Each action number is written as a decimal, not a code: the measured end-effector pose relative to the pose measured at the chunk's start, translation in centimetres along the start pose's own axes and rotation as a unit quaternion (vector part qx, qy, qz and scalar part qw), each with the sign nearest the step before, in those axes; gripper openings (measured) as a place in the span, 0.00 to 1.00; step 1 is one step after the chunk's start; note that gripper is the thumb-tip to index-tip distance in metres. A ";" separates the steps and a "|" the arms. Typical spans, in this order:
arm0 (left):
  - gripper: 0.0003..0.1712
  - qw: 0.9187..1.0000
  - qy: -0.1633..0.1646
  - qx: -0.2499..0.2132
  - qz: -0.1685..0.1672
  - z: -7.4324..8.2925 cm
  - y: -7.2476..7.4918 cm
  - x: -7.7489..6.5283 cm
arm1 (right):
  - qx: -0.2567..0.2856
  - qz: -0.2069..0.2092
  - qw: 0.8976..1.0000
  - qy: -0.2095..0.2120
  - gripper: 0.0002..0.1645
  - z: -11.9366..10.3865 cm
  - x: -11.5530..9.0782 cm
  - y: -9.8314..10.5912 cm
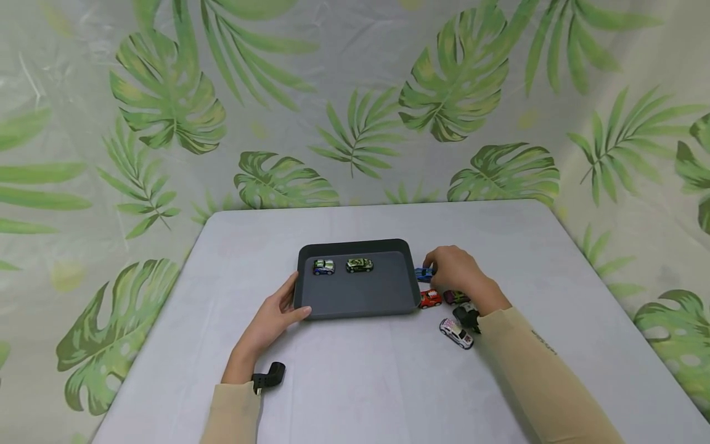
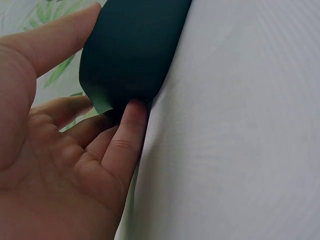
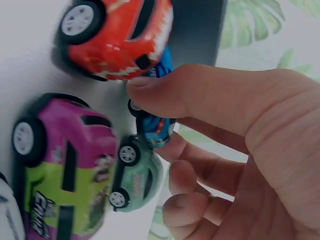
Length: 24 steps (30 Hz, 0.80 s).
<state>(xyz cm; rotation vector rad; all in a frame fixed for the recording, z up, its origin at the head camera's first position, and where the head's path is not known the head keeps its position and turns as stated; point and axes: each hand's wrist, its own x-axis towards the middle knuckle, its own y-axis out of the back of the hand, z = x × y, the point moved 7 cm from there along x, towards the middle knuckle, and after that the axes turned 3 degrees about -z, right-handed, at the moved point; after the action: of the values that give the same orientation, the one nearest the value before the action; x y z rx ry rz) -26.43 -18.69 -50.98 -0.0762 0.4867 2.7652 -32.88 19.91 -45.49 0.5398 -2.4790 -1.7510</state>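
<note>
At the left end of a dark grey tray (image 1: 363,290), my left hand (image 1: 273,317) grips the corner, thumb at the near rim and fingers along the side. The left wrist view shows the tray's dark wall (image 2: 132,55) between thumb and fingers. My right hand (image 1: 459,271) pinches a blue toy car (image 3: 156,125) between thumb and fingers, just outside the tray's right side. Close by are a red toy car (image 3: 120,37), a purple and lime toy car (image 3: 70,170) and a green toy car (image 3: 137,175), which the hand hides in the head view.
Inside the tray, toward its far left, stand a silver and blue toy car (image 1: 324,267) and a camouflage toy car (image 1: 359,265). A white toy car (image 1: 457,333) sits nearer on the white table (image 1: 355,382). Leaf-patterned sheeting (image 1: 355,135) hangs behind the table.
</note>
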 end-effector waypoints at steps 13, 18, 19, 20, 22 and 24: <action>0.53 1.000 0.007 -0.007 -0.010 1.3 -0.2 -0.4 | 0.077 0.040 0.996 0.030 0.22 0.1 -0.5 1.9; 0.53 1.000 -0.001 -0.006 -0.004 0.3 0.0 0.1 | 0.129 0.052 0.990 0.022 0.21 0.6 -0.5 2.3; 0.53 1.000 -0.002 -0.006 -0.003 0.2 0.0 0.1 | 0.141 0.052 0.988 0.022 0.21 0.7 -0.5 2.3; 0.53 1.000 -0.003 -0.006 -0.002 0.1 0.0 0.1 | 0.154 0.051 0.987 0.018 0.21 0.9 -0.5 2.3; 0.53 1.000 -0.001 -0.005 0.000 0.0 0.0 0.1 | 0.182 0.049 0.982 0.010 0.20 1.2 -0.5 2.3; 0.54 1.000 -0.002 -0.004 -0.001 0.0 0.0 0.1 | 0.206 0.046 0.977 0.006 0.20 1.3 -0.6 2.3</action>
<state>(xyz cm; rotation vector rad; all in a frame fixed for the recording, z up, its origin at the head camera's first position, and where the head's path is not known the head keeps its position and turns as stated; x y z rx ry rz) -26.49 -18.66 -51.02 -0.0722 0.4736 2.7643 -33.23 21.97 -43.71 0.4439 -2.8172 -1.1978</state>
